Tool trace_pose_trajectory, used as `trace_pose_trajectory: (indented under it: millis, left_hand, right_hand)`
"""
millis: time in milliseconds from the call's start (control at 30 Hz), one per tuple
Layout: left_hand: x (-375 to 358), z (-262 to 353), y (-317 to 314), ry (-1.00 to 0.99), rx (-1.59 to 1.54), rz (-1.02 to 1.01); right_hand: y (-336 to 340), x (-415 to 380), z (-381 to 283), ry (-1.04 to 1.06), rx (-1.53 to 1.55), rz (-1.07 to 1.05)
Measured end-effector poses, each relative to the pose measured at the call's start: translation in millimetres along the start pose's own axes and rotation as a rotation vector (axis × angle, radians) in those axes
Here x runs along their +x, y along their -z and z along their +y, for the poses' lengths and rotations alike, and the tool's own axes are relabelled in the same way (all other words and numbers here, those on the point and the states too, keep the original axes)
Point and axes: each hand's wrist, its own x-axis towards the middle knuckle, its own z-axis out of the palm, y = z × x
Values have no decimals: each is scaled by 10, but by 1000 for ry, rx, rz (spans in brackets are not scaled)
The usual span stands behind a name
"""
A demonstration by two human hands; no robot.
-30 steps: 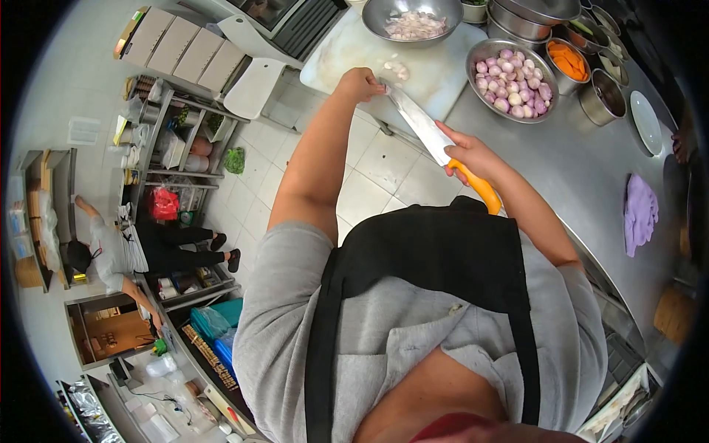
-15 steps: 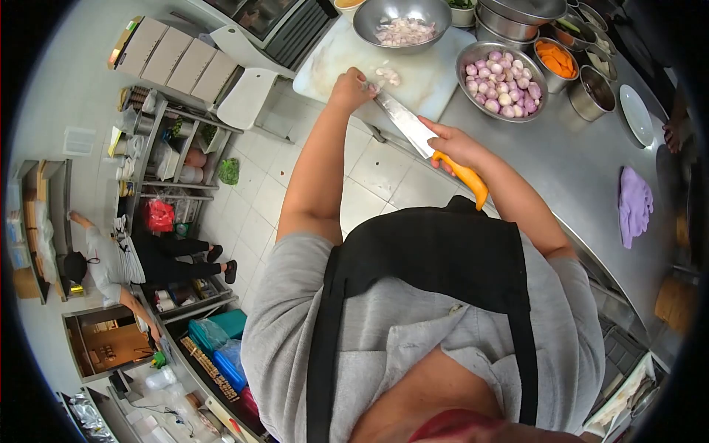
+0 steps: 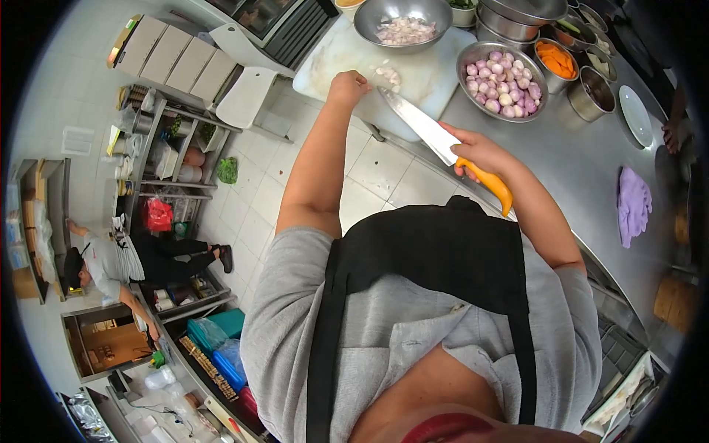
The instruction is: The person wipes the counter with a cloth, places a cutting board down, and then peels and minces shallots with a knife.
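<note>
My right hand (image 3: 481, 152) is wrapped round the yellow handle of a knife (image 3: 419, 125). Its wide blade slants up and left, with the tip over the near part of the white cutting board (image 3: 325, 63). At the board's near edge, just left of the tip, my left hand (image 3: 348, 87) has its fingers pinched together; what they hold, if anything, is too small to name. A little heap of cut shallot (image 3: 387, 76) lies on the board beyond the tip. Sliced shallots (image 3: 406, 32) fill the bottom of a metal bowl (image 3: 363, 29) on the board.
Right of the board stands a metal bowl (image 3: 463, 60) of peeled shallots (image 3: 504, 85). Beyond it are a container of orange pieces (image 3: 555, 59), metal pots (image 3: 591, 103), a white plate (image 3: 635, 114) and a purple cloth (image 3: 634, 205). Another person (image 3: 111, 258) is at shelves on the left.
The knife has moved right and towards me, its tip drawing away from my left hand. My left hand has barely shifted. The other person's legs have moved.
</note>
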Motion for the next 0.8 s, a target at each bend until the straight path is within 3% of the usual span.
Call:
trace_pose_trajectory:
  millis: [233,367,433,567,667,733,800]
  left_hand:
    - [-73,166,154,14,84,-259]
    - [-114,107,90,4,34,-169]
    - [-134,71,49,-47,1,-16]
    - [-129,54,32,-18,-86,-57]
    - [-132,129,93,-100,-8,-38]
    - [-35,156,133,-40,76,-229]
    - [-30,114,144,-60,34,-215]
  right_hand:
    - [-72,68,-4,18,25,7]
    - [-63,66,61,1,140,-16]
    - [-60,66,82,-5,168,-32]
    - [-105,104,111,0,229,-44]
    - [-129,161,114,11,205,-38]
    - [-134,169,95,25,166,-40]
    - [-146,157,61,7,140,-23]
